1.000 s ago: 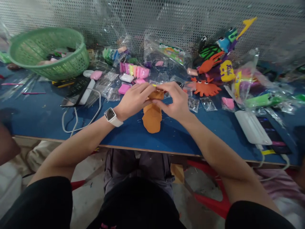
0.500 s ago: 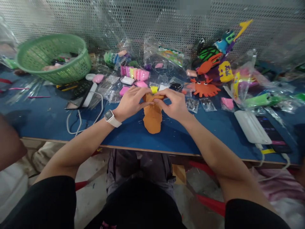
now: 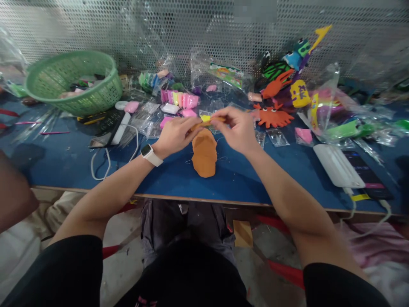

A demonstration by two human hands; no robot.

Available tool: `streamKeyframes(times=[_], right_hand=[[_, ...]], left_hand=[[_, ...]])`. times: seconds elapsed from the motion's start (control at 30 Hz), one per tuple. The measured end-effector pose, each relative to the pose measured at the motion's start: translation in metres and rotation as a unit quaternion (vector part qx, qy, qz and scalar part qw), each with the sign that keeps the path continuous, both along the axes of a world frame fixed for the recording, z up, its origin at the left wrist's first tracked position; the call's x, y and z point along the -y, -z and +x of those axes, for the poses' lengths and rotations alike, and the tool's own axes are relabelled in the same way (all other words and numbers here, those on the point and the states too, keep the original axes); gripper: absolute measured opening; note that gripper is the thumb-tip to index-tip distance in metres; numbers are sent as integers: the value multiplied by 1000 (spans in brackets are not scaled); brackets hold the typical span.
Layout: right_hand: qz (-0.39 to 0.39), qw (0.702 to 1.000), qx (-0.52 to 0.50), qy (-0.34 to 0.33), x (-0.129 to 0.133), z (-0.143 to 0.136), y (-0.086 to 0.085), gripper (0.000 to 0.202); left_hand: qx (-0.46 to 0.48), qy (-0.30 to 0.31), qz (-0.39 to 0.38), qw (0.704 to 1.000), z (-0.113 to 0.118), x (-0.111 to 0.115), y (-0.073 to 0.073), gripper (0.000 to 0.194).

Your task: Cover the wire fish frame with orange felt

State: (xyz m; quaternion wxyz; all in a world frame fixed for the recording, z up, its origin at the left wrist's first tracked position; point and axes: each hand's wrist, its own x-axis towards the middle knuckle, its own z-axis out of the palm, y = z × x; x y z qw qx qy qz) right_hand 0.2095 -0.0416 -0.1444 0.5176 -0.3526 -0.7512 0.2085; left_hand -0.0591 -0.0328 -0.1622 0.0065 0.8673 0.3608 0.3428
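Observation:
Between my two hands is a thin, flattened strip of orange clay [image 3: 206,123]. My left hand [image 3: 177,133] pinches its left end, and my right hand [image 3: 236,128] pinches the right end with thumb and fingertips. Just below the strip, a larger orange clay shape [image 3: 204,157], made of overlapping lobes, lies flat on the blue table [image 3: 166,179]. Fine wire ends stick out from both its sides. Behind the strip shows a small yellow clay piece [image 3: 205,117]. A white-banded watch [image 3: 151,154] is on my left wrist.
A green basket [image 3: 73,102] stands at the back left, near a white cable [image 3: 93,164]. Wrapped pastel clay packs [image 3: 180,99] lie behind my hands. An orange clay crab [image 3: 275,116] sits right of them. A power bank [image 3: 338,165] and phone [image 3: 367,175] lie at the right edge.
The orange strip has come up off the larger clay shape and is now stretched between both hands. My right hand has shifted slightly up, uncovering the top of the shape.

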Motion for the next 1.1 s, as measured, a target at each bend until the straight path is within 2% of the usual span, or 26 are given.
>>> streamKeyframes(times=[0.07, 0.17, 0.27, 0.33, 0.4, 0.53, 0.63, 0.7, 0.77, 0.93, 1.03, 1.1], right_hand=[[13, 996, -57, 73, -14, 24, -10, 57], [22, 968, -214, 126, -38, 64, -16, 56], [-54, 970, -209, 108, -59, 82, -5, 75], [-93, 968, -212, 95, -65, 78, 6, 83], [-111, 970, -203, 71, -61, 63, 13, 78], [-172, 958, -229, 23, -33, 26, 13, 82], [-111, 984, -135, 38, -7, 8, 7, 76], [-51, 998, -23, 35, 7, 2, 4, 70], [-4, 997, 82, 14, 16, -2, 4, 68], [84, 962, 258, 6, 22, -7, 11, 71], [120, 931, 345, 20, 22, -8, 14, 66], [131, 920, 369, 24, 22, -6, 11, 65]], left_hand=[[38, -53, 5, 998, -8, -7, -4, 42], [84, -121, 8, 989, -19, -23, -3, 40], [69, -111, -27, 991, -23, -35, 4, 37], [63, -92, -44, 993, -22, -36, 5, 29], [61, -76, -60, 993, -21, -32, 1, 27], [36, -27, -93, 995, -19, -17, -12, 33], [38, 26, -84, 995, -15, -7, -14, 18], [60, 62, -76, 993, -11, -2, -9, 28], [83, 96, -66, 990, -8, 2, -2, 41], [84, 144, -45, 985, 0, 10, 11, 50], [72, 161, -48, 983, 6, 16, 11, 48], [64, 156, -40, 985, 8, 19, 8, 46]])
